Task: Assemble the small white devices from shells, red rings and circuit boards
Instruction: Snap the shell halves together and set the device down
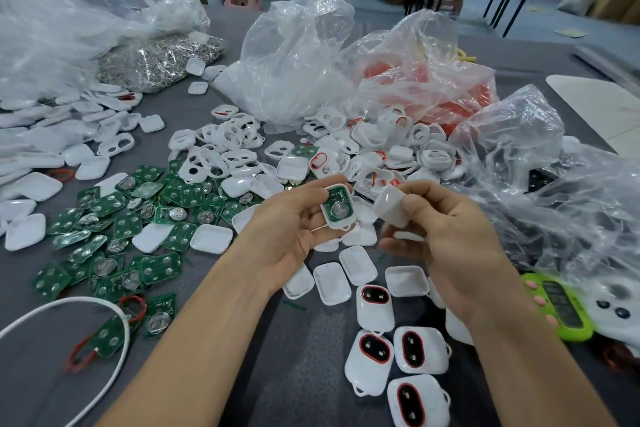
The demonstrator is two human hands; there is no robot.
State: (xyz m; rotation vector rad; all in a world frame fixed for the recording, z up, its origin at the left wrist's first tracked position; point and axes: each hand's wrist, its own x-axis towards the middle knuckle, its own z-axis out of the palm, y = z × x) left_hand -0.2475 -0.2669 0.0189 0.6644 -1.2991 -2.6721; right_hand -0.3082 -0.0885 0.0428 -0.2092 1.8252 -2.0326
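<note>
Left hand (294, 222): fingers are curled round a shell (341, 224), held open side up. A green board (336, 207) with its coin cell is seated inside.

Right hand (446, 232): a white cover (390, 207) is pinched between thumb and fingertips. It is tilted, just right of the shell and not touching it.

Whether a red ring is fitted under the board cannot be told, as that face is turned away.

Step judged: closing the cover onto the loaded shell.

Stock, relative to the grip:
- Loose boards (138, 218) lie to the left.
- Empty shells (225, 149) lie beyond and left.
- The ring bag (433, 90) lies beyond.
- Spare covers (332, 282) lie directly beneath.
- Finished devices (375, 307) lie nearer the body, ring side up.

Risks noted:
- The cover is tilted. If it is pressed down at that angle, one edge may be caught first and the clips left half engaged.
- The board appears to be held by its fit alone. It could be shifted or tipped out if the shell is tilted before closing.
- Cover orientation against the loop end is not confirmed. A reversed cover would probably not seat.
- The cover is pinched lightly at one end. If dropped, it would be lost among the identical covers beneath.
</note>
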